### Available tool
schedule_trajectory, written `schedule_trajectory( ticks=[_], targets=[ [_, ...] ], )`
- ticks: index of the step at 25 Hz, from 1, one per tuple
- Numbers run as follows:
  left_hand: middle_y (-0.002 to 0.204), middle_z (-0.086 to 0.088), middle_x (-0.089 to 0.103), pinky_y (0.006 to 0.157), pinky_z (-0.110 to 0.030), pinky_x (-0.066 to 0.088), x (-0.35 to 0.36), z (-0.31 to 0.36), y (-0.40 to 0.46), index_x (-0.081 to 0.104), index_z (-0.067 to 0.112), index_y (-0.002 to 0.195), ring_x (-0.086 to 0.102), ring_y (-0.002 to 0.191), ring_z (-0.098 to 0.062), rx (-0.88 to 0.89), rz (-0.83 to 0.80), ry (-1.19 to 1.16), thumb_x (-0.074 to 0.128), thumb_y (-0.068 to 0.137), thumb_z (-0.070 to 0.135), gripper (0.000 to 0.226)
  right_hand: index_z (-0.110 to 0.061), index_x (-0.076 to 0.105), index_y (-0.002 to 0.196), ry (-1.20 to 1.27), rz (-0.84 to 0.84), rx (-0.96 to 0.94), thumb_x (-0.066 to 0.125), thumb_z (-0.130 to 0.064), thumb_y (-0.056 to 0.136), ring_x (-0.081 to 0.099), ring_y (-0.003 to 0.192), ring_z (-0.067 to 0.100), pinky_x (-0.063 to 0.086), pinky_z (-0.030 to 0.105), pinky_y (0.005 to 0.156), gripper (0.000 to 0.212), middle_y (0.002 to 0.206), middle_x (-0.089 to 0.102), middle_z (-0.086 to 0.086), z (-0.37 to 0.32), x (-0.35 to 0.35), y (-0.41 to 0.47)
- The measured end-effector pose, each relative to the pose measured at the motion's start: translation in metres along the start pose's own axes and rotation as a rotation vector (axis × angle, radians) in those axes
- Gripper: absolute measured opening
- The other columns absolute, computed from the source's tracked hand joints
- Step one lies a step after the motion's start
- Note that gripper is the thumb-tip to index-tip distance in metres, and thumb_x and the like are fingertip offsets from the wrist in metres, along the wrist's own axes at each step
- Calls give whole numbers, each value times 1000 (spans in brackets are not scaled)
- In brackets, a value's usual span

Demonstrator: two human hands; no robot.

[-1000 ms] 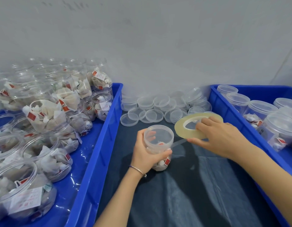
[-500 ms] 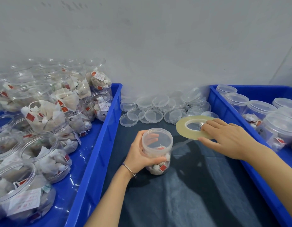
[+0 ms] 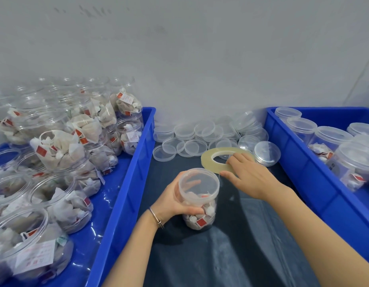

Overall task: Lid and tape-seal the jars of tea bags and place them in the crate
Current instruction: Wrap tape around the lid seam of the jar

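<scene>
Curling left fingers [image 3: 193, 210] round lidded jar [image 3: 198, 197], right fingers [image 3: 234, 160] pinching tape roll [image 3: 218, 160]

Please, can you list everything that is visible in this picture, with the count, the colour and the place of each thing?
lidded jar: one, clear, tea bags inside, centre of the dark cloth.
tape roll: one, yellowish clear, just behind the lidded jar.
loose lids: many, clear, piled at the back between the crates.
left crate: one, blue, left side.
open jars: many, clear, filled with tea bags, stacked in the left crate.
right crate: one, blue, right side.
closed jars: several, clear, standing in the right crate.
dark cloth: one, dark blue-grey, between the crates.
wall: grey-white, behind.
bracelet: one, silver, left wrist.
left hand: grips the lidded jar.
right hand: holds the tape roll.
</scene>
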State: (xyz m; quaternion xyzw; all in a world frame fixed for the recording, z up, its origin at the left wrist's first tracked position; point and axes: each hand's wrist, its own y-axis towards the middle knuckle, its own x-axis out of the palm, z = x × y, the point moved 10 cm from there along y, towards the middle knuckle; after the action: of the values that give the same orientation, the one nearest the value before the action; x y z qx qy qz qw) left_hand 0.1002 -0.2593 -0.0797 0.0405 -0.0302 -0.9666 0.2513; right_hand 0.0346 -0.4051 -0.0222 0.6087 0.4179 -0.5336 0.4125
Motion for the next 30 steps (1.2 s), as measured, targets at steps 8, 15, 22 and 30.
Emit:
schedule_trajectory(
  ticks=[8, 15, 22, 30],
  targets=[
    [133, -1, 54, 93, -26, 48, -14, 0, 1, 25, 26, 142, 49, 127, -13, -42, 18, -8, 83, 59, -3, 105, -14, 48, 108, 51, 31, 10, 31, -49, 98, 39, 108, 17, 44, 40, 86, 40, 112, 45, -2, -11, 4, -4],
    [129, 1, 41, 101, -20, 41, 5, 9, 5, 27, 13, 117, 46, 118, 2, 40, 218, 95, 90, 44, 24, 97, -15, 48, 112, 56, 44, 74, 30, -49, 98, 39, 111, 18, 46, 43, 87, 41, 113, 45, -2, 0, 2, -14],
    [123, -4, 51, 91, -23, 50, -2, 23, 9, 53, 22, 119, 54, 112, -1, 96, 292, 112, 89, 56, 0, 75, -15, 44, 101, 45, 24, 55, 33, -28, 94, 34, 94, 17, 38, 35, 79, 18, 100, 38, -2, 14, -7, -20],
    [128, 5, 57, 98, -20, 45, -9, 26, 11, 43, 15, 131, 55, 119, -2, 40, 153, 78, 77, 66, -12, 78, -22, 53, 118, 234, -75, -78, 48, -45, 94, 38, 112, 12, 36, 36, 98, 34, 116, 48, -10, 22, -6, -24]
  ],
)
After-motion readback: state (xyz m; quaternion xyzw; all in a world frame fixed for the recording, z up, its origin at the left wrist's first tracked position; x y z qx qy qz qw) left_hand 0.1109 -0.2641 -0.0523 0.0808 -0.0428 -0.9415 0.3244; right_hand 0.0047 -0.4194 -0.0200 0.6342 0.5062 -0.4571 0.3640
